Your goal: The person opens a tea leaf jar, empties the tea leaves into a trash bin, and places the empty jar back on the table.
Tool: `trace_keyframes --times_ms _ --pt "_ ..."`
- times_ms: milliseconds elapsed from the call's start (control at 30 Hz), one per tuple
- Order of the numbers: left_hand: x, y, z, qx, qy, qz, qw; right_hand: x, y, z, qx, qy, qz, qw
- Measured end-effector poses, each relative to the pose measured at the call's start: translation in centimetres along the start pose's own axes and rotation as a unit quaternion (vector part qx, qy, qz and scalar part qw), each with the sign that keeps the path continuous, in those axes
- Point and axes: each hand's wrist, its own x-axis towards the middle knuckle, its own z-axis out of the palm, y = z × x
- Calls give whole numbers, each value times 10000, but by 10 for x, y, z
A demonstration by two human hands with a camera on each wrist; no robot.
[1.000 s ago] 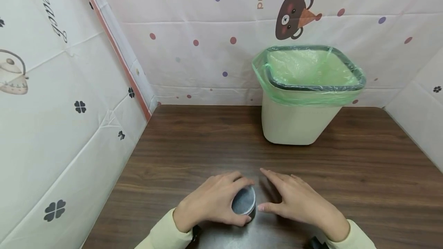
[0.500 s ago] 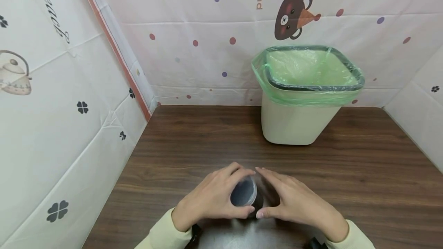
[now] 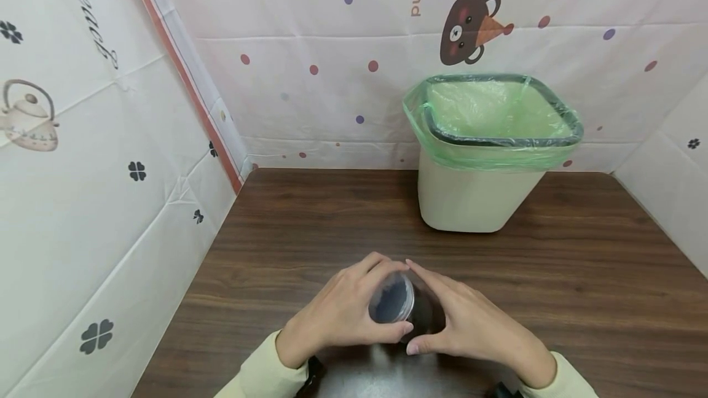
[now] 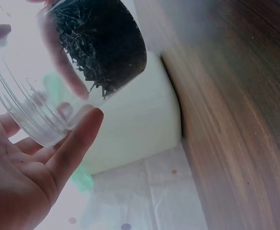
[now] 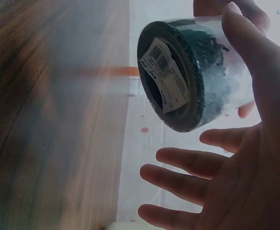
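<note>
A clear jar (image 3: 391, 301) is held tilted above the table, its lid end toward my left palm. Dark, dry shreds like tea leaves (image 4: 104, 45) are bunched at its base end in the left wrist view. My left hand (image 3: 340, 309) grips the jar round the lid end with thumb and fingers. Around the base end, my right hand (image 3: 478, 321) stands with thumb and fingers spread; the right wrist view shows its fingers straight and apart from the jar. Whether the right thumb touches cannot be told. On the jar's dark base (image 5: 185, 103) is a white barcode label (image 5: 166, 74).
A cream bin (image 3: 470, 195) with a green liner bag (image 3: 498, 109) stands at the back right of the dark wooden table (image 3: 310, 220). Printed white cloth (image 3: 310, 97) hangs behind and at both sides.
My left hand has raised the jar and tipped it, so its base swings to the right. The right hand has come slightly left, near the base.
</note>
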Motion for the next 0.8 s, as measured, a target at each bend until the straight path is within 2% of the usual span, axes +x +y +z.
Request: trace_keyframes --times_ms 167,433,600,800 --pt "1 1 0 -57 158 53 9998 1 -2 1 6 81 -58 9999" --pt "2 3 -1 -151 368 -29 9992 3 -3 3 365 371 -373 9979" --pt "3 5 -1 -227 587 54 9980 5 -5 6 470 549 -433 9964" --pt "4 5 -1 -320 659 43 9973 6 -6 7 675 707 -482 9940"
